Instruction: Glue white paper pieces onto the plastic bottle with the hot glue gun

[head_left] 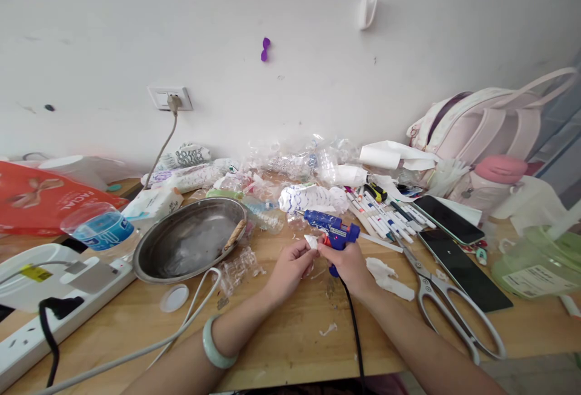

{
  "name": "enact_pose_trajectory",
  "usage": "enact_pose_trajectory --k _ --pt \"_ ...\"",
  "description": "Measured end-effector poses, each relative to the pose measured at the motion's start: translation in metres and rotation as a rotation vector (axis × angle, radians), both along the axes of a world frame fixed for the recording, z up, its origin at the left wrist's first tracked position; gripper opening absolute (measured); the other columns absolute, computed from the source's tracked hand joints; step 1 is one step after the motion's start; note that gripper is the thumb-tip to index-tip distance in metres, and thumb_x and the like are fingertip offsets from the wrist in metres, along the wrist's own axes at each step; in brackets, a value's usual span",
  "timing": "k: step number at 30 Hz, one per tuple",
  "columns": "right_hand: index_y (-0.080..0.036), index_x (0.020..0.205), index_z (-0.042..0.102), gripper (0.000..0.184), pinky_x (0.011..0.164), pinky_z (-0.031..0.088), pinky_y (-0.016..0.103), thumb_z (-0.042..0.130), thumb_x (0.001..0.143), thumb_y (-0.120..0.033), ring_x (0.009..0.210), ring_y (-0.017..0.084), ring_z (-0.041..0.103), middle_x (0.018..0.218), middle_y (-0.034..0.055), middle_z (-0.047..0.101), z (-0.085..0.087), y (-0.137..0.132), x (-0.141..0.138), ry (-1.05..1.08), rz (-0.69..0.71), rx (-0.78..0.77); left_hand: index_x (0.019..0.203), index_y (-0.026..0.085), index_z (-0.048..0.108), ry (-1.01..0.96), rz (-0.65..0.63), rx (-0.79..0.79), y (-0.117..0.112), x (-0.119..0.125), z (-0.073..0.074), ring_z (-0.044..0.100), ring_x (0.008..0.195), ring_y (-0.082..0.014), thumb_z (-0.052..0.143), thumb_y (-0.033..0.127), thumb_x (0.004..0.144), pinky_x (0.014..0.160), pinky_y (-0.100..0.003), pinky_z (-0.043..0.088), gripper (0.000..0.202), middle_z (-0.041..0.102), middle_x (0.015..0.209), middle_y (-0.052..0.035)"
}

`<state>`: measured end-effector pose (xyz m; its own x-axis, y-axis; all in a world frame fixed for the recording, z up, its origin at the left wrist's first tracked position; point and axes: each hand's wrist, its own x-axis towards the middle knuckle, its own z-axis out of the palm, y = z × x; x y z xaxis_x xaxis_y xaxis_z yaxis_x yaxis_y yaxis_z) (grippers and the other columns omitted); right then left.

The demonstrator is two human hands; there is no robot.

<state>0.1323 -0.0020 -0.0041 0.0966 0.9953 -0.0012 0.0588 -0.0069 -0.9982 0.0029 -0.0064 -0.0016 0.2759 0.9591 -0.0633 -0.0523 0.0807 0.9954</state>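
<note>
My right hand (348,262) is wrapped round the handle of a blue glue gun (332,229), whose black cord (355,328) runs back toward me. The gun's nozzle end points left toward a small white piece (311,241). My left hand (290,265) pinches that white piece between its fingertips, right at the gun. A pale green bangle (212,342) sits on my left wrist. Both hands hover just above the wooden table (290,346), near its middle.
A metal bowl (190,239) lies to the left, large scissors (447,301) and two phones (449,219) to the right. Markers (385,213), clear plastic scraps (290,162), a power strip (68,304), white cable (190,316), a backpack (481,123) and a green container (540,259) crowd the table.
</note>
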Motion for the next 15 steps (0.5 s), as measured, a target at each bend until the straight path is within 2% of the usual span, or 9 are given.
enact_pose_trajectory --k 5,10,13,15 --pt "-0.017 0.073 0.06 0.022 0.045 0.033 0.023 0.067 0.061 -0.034 0.045 0.01 0.039 0.049 -0.0061 0.047 -0.0014 -0.0001 0.0007 0.041 -0.02 -0.007 0.067 0.018 0.047 -0.032 -0.005 -0.019 0.0008 -0.0004 -0.0017 0.03 0.037 -0.0058 0.058 0.053 0.067 0.041 -0.02 0.021 0.036 0.039 0.039 0.0091" --pt "-0.016 0.073 0.06 0.029 0.044 0.032 0.023 0.069 0.059 -0.04 0.044 0.01 0.039 0.045 -0.0071 0.043 -0.0046 0.0011 0.0017 0.091 -0.07 -0.026 0.074 0.018 0.048 -0.043 0.051 -0.001 0.0024 -0.0006 -0.0023 0.03 0.037 -0.006 0.056 0.051 0.069 0.04 -0.019 0.022 0.034 0.038 0.041 0.0099" --pt "-0.015 0.075 0.061 0.033 0.044 0.033 0.023 0.071 0.059 -0.042 0.043 0.01 0.04 0.045 -0.007 0.044 -0.0033 0.0017 0.0019 0.165 -0.109 -0.023 0.086 0.017 0.05 -0.042 0.176 0.085 0.006 -0.004 -0.0037 0.035 0.043 -0.0068 0.055 0.043 0.073 0.043 -0.02 0.027 0.03 0.045 0.053 0.0069" --pt "-0.015 0.075 0.061 0.034 0.043 0.033 0.023 0.072 0.057 -0.041 0.042 0.009 0.039 0.045 -0.0072 0.045 -0.0003 0.0022 0.0022 0.231 -0.146 -0.023 0.097 0.018 0.051 -0.009 0.299 0.177 0.009 -0.0076 -0.0054 0.043 0.054 -0.0084 0.055 0.036 0.074 0.048 -0.02 0.033 0.029 0.052 0.072 0.0019"
